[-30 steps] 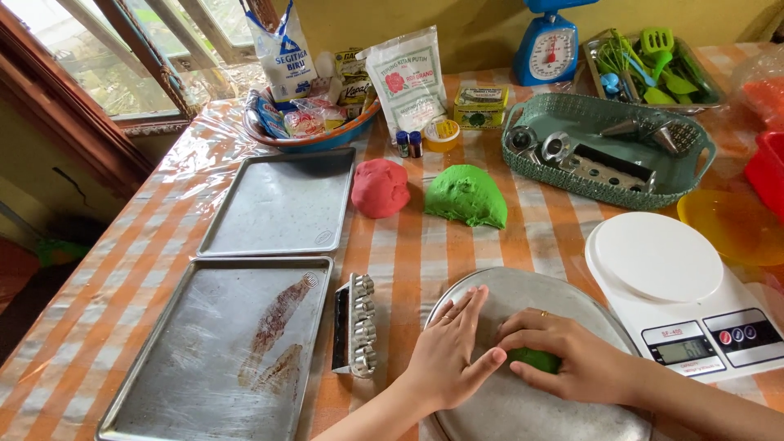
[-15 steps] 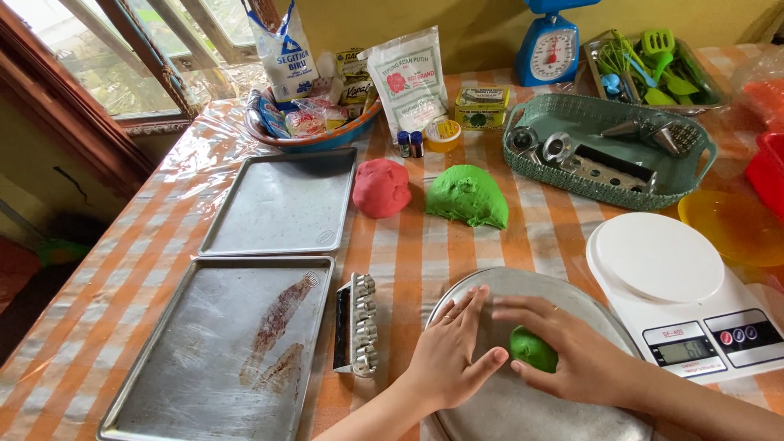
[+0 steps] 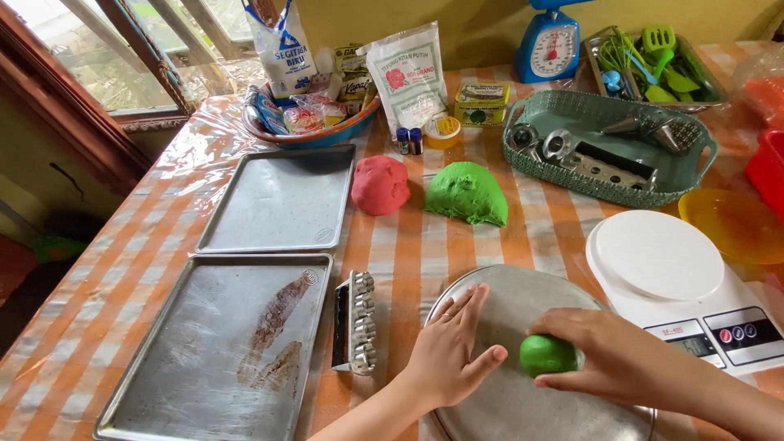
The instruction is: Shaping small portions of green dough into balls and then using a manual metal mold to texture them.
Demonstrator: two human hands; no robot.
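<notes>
My right hand (image 3: 608,359) curls around a small ball of green dough (image 3: 545,355) on a round metal plate (image 3: 531,294) near the table's front edge. My left hand (image 3: 449,347) lies flat on the plate's left side, fingers spread, just left of the ball and not touching it. A big lump of green dough (image 3: 467,193) and a lump of red dough (image 3: 380,184) sit on the checked tablecloth behind the plate.
Two metal baking trays (image 3: 278,200) (image 3: 212,351) lie at left, a metal mould (image 3: 355,322) beside them. A white digital scale (image 3: 678,278) stands at right, a yellow bowl (image 3: 731,224) beyond. At the back: teal basket with metal tools (image 3: 608,147), flour bags, blue kitchen scale (image 3: 549,41).
The small green ball has come out from under my right palm and now shows at the hand's left side. My left hand stays flat on the plate.
</notes>
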